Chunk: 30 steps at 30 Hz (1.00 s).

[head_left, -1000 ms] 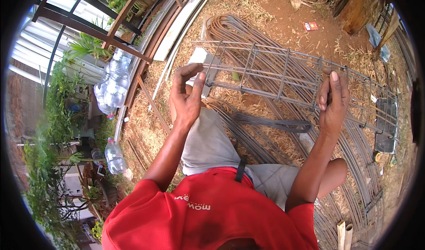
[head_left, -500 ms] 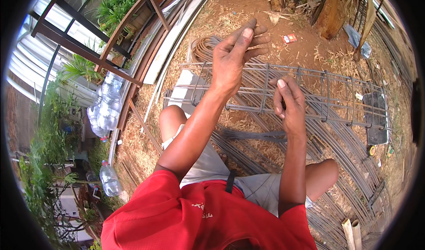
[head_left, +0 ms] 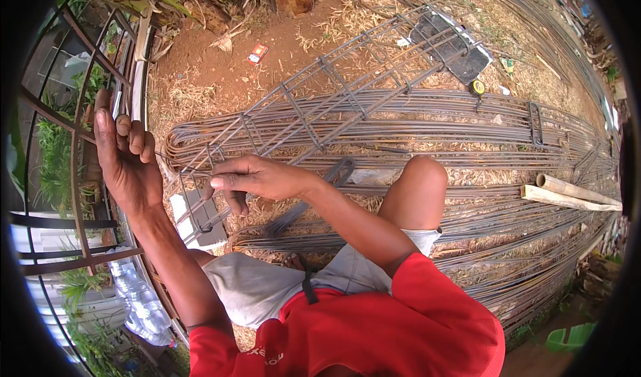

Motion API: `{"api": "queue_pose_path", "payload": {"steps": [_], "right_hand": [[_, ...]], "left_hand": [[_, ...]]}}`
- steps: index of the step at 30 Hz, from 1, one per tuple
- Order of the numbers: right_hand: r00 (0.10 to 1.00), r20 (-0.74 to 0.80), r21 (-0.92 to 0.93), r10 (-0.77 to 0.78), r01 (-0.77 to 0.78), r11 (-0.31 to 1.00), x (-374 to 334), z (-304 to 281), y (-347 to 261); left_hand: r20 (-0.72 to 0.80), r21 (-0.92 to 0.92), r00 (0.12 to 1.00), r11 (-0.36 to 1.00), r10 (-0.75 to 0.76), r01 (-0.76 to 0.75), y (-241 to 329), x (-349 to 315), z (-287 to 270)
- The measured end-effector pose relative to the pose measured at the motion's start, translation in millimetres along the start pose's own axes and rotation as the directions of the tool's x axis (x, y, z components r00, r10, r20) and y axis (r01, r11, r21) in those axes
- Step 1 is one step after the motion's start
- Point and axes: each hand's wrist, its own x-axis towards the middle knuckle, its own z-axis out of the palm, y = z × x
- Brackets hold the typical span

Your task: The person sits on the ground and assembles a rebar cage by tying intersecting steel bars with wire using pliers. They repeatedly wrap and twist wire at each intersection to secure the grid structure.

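Observation:
A long cage of steel bars and square stirrups [head_left: 334,83] lies slanting over bundled rebar, its near end close to my hands. My left hand [head_left: 130,160] is raised left of that end, thumb against the index finger and the other fingers curled. Whatever it may pinch is too thin to make out. My right hand [head_left: 257,178] hovers over the cage's near end, palm down, thumb and fingers bent together. Any small thing between those fingers is hidden. Below the right hand, a bundle of dark tie wire [head_left: 310,200] rests on the bars.
Bundled rebar [head_left: 434,120] spreads across the ground to the right. A dark block [head_left: 449,46] lies under the cage's far end, beside a yellow tape measure [head_left: 477,88]. Bamboo-like tubes [head_left: 567,193] lie at right. Metal railing [head_left: 73,123] and plastic bottles [head_left: 137,297] stand at left.
The view has turned, so the cage now slants up to the right. My right hand has come across to the cage's near end. My left hand is farther left, with its fingers more curled.

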Motion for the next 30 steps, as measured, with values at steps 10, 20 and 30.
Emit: {"api": "queue_pose_path", "payload": {"steps": [10,20,30], "right_hand": [[0.988,0.15,-0.058,-0.02,0.029,0.998,-38,2,-41],[0.912,-0.406,0.134,-0.061,0.125,0.983,-30,-52,-42],[0.913,-0.363,-0.598,-0.189,-0.073,0.798,-4,-4,0]], "left_hand": [[-0.209,0.575,0.978,0.807,-0.013,0.134,-36,10,13],[-0.089,0.311,0.996,0.95,-0.015,0.042,-14,-11,14],[0.088,0.282,0.995,0.959,-0.04,0.013,4,-33,50]]}}
